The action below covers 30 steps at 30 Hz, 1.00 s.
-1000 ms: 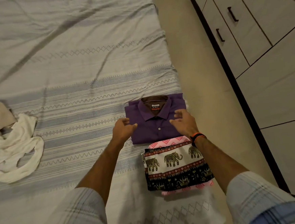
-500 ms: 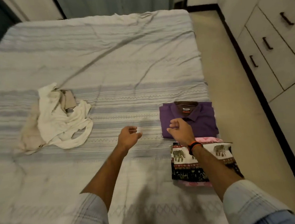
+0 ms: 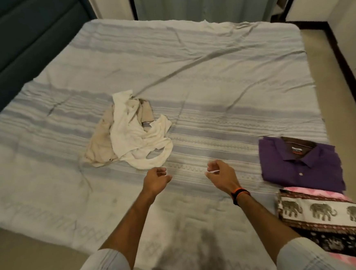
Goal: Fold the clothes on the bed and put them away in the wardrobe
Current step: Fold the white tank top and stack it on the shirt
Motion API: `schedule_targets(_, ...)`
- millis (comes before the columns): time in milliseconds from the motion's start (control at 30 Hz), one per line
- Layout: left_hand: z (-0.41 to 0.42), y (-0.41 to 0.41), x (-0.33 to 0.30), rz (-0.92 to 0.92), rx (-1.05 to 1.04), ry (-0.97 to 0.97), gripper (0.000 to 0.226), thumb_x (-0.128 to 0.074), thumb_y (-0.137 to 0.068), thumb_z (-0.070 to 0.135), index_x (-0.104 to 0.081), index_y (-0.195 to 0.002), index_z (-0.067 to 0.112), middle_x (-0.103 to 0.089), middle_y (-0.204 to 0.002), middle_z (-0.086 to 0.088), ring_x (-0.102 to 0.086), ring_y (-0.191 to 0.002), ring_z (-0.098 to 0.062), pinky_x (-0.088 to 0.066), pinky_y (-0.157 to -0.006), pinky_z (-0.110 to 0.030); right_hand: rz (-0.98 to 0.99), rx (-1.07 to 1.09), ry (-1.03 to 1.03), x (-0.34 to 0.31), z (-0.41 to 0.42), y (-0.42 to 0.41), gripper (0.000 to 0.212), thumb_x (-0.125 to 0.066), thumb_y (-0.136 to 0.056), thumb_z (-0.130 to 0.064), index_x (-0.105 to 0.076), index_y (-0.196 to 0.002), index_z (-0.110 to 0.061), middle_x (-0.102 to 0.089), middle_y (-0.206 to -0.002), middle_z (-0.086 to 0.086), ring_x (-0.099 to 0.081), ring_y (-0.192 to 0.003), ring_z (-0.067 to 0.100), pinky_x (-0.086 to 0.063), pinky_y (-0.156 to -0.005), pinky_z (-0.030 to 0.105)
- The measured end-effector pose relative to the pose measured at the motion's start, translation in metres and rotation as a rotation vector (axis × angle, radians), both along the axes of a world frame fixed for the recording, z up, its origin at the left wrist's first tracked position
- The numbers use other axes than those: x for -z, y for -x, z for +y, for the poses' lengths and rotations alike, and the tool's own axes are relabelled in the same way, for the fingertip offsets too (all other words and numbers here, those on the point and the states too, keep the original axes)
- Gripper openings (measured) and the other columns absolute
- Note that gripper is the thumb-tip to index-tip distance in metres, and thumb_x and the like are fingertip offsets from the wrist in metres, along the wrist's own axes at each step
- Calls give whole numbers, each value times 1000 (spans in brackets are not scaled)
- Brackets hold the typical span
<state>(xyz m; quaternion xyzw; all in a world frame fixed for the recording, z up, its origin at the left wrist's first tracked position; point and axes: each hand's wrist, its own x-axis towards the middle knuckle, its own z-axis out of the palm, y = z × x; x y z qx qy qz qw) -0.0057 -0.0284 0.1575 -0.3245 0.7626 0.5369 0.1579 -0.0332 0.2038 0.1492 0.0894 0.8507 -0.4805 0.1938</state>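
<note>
fingers of both hands, left (image 3: 156, 180) and right (image 3: 219, 175), loosely curled, holding nothing, above the bed (image 3: 210, 72). white heap (image 3: 139, 138) unfolded just beyond left hand. purple shirt (image 3: 298, 163) folded at right.

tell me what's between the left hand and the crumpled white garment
Nothing: in the head view only a short bare strip of striped bedsheet separates the left hand from the crumpled white garment.
</note>
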Motion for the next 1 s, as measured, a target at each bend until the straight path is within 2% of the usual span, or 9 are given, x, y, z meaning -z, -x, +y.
schedule_targets(200,-116,26,15,-59,-3,19,32,-77,-81,13,-63,-109,11,-67,-104,-6,-64,-102,-23,-54,-93,-42,-36,-35,-43,10,-118,21,28,-71,-87,-17,-63,-113,-12,-68,-107,2,-62,-87,12,-42,-65,11)
schedule_targets(267,-139,29,23,-83,7,39,34,-77,-80,13,-64,-111,11,-68,-105,-6,-65,-101,-23,-55,-90,-42,-58,-58,-53,13,-141,26,29,-71,-87,-17,-62,-115,-12,-66,-108,2,-62,-88,12,-42,-63,9)
schedule_targets(367,-169,42,42,-106,39,41,33,-77,-80,16,-65,-110,12,-68,-105,-5,-65,-98,-22,-55,-88,-41,-103,-87,-82,31,-176,43,31,-70,-88,-17,-60,-117,-10,-65,-110,3,-62,-90,15,-45,-67,15)
schedule_targets(500,-187,61,63,-136,79,51,33,-77,-80,18,-66,-110,11,-68,-104,-4,-65,-99,-22,-54,-89,-38,-148,-190,-163,57,-205,67,31,-68,-88,-18,-60,-117,-11,-65,-114,2,-63,-93,17,-51,-83,29)
schedule_targets(633,-200,82,97,-160,117,73,32,-75,-81,17,-66,-111,12,-68,-111,-3,-63,-106,-20,-51,-88,-30,-172,-355,-257,91,-231,95,35,-67,-88,-20,-60,-121,-11,-63,-123,4,-61,-103,22,-48,-90,30)
schedule_targets(767,-205,100,129,-157,207,128,38,-74,-82,19,-66,-119,14,-63,-124,0,-58,-115,-17,-41,-87,-19,-200,-541,-371,126,-253,117,45,-65,-86,-20,-55,-129,-11,-58,-129,11,-56,-113,28,-46,-95,37)
schedule_targets(900,-208,113,158,-188,245,157,40,-74,-80,20,-66,-120,17,-66,-122,-1,-62,-108,-19,-46,-88,-24,-193,-647,-406,160,-276,133,60,-65,-85,-17,-44,-141,-11,-48,-141,11,-50,-125,30,-44,-101,38)
schedule_targets(1000,-210,114,171,-190,237,153,42,-73,-81,18,-65,-122,16,-63,-125,1,-58,-113,-16,-39,-85,-18,-188,-737,-397,179,-290,136,74,-67,-85,-18,-31,-150,-9,-33,-152,11,-44,-133,32,-43,-104,41)
